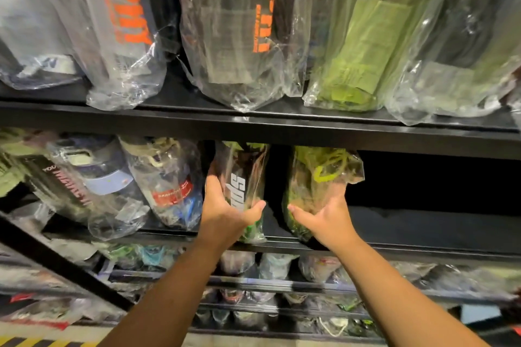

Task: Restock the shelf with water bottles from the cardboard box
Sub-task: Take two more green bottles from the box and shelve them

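Two plastic-wrapped water bottles stand on the middle black shelf (423,245). My left hand (225,214) grips the dark bottle with white lettering (242,180), thumb on its right side and fingers on its left. My right hand (324,217) grips the green bottle with a yellow-green cord (318,175) from its lower front. Both bottles lean slightly back under the shelf above. The cardboard box is not in view.
Left of the dark bottle stand more wrapped bottles, one with a red label (172,191). The upper shelf (253,121) carries tall wrapped bottles with orange lettering (132,8) and green ones (363,45). Right of the green bottle the middle shelf is dark. Lower shelves hold several wrapped bottles (276,265).
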Demonstrator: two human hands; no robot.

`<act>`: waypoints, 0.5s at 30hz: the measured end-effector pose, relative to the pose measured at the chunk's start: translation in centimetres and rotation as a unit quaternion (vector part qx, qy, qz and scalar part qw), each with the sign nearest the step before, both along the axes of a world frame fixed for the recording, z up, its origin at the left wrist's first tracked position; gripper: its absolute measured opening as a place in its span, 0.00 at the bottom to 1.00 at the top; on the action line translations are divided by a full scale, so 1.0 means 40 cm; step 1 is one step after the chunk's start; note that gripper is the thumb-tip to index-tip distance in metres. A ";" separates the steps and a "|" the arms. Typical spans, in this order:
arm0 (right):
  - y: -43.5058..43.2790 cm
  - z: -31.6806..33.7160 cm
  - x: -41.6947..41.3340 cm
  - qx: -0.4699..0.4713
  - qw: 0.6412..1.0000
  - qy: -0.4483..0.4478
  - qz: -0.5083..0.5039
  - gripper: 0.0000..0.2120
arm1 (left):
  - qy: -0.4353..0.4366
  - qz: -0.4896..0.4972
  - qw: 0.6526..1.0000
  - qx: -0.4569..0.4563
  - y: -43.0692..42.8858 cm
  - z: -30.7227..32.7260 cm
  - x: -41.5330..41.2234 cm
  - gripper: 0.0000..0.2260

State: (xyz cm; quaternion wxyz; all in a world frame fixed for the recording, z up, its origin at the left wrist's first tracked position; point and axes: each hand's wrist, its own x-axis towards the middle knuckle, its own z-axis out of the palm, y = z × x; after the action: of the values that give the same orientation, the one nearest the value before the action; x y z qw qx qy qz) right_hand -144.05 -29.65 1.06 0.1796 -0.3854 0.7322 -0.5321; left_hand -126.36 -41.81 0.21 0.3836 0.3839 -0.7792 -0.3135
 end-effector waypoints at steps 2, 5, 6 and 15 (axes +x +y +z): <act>-0.001 -0.006 -0.011 -0.013 1.000 -0.005 -0.008 0.34 | -0.011 0.025 0.996 -0.084 -0.011 -0.016 -0.005 0.25; -0.004 0.009 -0.012 -0.018 1.000 0.001 0.005 0.29 | -0.101 0.033 0.954 -0.281 -0.010 -0.009 -0.015 0.15; -0.005 0.011 -0.013 -0.020 1.000 0.004 0.016 0.29 | -0.134 0.033 0.929 -0.342 -0.021 -0.017 -0.018 0.18; -0.014 -0.025 -0.039 -0.033 0.998 -0.009 0.051 0.17 | 0.052 0.097 0.993 -0.043 -0.057 -0.076 -0.068 0.23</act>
State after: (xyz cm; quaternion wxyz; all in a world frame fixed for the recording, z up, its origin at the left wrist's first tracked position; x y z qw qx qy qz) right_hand -145.61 -30.22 0.06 0.2004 -0.4232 0.6922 -0.5492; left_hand -129.08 -44.09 -2.81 0.4678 0.4242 -0.7302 -0.2608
